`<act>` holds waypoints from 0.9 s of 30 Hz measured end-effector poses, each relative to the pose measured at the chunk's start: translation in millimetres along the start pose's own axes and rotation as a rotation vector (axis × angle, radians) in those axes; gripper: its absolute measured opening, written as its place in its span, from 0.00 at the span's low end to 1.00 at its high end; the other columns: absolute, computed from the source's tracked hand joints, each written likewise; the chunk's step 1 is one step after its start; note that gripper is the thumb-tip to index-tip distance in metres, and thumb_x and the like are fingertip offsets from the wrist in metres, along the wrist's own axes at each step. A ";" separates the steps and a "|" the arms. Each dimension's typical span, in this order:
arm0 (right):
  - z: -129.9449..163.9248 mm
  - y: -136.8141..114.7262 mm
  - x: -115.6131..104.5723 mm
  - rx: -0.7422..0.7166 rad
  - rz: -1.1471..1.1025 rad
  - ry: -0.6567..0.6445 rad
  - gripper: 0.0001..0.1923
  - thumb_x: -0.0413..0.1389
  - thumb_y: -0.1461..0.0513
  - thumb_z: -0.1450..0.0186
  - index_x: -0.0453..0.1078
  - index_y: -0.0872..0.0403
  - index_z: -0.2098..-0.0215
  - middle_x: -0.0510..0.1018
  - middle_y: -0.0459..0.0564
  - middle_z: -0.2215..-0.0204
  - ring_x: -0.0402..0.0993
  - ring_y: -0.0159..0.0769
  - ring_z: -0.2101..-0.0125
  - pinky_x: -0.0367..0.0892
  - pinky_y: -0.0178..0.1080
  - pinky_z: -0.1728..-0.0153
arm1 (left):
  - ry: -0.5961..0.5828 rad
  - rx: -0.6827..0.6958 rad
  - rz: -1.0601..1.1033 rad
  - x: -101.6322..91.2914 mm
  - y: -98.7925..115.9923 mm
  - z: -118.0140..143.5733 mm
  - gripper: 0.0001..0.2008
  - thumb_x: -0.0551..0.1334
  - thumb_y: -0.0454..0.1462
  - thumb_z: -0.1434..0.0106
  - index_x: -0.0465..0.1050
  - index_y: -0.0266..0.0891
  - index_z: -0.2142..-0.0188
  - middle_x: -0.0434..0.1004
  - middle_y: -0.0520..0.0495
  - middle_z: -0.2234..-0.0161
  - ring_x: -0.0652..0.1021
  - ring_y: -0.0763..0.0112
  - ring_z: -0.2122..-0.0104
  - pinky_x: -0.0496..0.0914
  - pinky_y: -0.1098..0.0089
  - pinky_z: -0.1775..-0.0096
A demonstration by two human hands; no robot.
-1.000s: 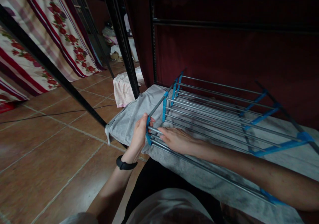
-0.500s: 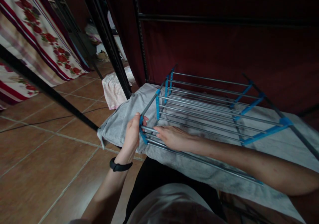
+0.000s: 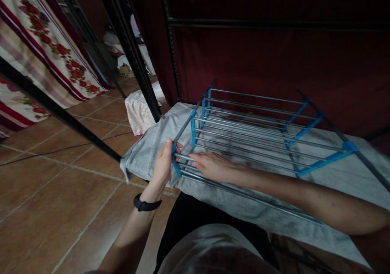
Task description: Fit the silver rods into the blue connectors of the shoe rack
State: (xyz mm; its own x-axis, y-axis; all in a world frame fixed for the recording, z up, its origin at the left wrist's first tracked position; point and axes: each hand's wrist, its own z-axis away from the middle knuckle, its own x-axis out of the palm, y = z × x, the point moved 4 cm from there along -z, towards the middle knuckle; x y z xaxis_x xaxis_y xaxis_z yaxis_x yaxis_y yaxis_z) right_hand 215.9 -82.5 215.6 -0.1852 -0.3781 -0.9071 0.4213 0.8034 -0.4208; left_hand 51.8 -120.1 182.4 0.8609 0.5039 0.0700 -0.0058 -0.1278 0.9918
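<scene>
Your left hand (image 3: pixel 163 166) has its grip wrapped round the 9 o'clock corner of the folding steel-rod drying rack with blue plastic joints (image 3: pixel 252 132) lying on the grey cloth-covered bed (image 3: pixel 146 148), right hand (image 3: pixel 213 166) flat and released on the rods, so I'd brace there and keep fingers clear of hinges.

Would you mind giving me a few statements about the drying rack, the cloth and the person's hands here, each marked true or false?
1. The left hand grips the near left corner of the drying rack. True.
2. The right hand is lifted clear above the rack. False: it lies flat on the metal rods.
3. The rack lies on a grey cloth. True.
4. The rack's plastic connectors are red. False: they are blue.
5. A black band is on the left wrist. True.
</scene>
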 end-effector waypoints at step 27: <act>-1.4 5.9 7.2 -0.016 -0.116 -0.002 0.14 0.47 0.62 0.27 0.71 0.52 0.47 0.79 0.53 0.53 0.76 0.41 0.53 0.68 0.40 0.53 | -0.017 -0.033 0.009 2.3 -7.3 2.6 0.27 0.55 0.60 0.35 0.75 0.40 0.70 0.69 0.51 0.76 0.67 0.74 0.78 0.63 0.71 0.75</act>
State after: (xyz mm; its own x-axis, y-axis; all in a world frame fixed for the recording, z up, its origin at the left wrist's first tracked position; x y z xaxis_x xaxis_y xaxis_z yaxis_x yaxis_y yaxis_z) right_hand 215.8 -79.8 206.6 -0.2297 -0.4698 -0.8523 0.3825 0.7617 -0.5230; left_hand 55.0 -120.2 175.1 0.8694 0.4879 0.0774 -0.0300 -0.1043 0.9941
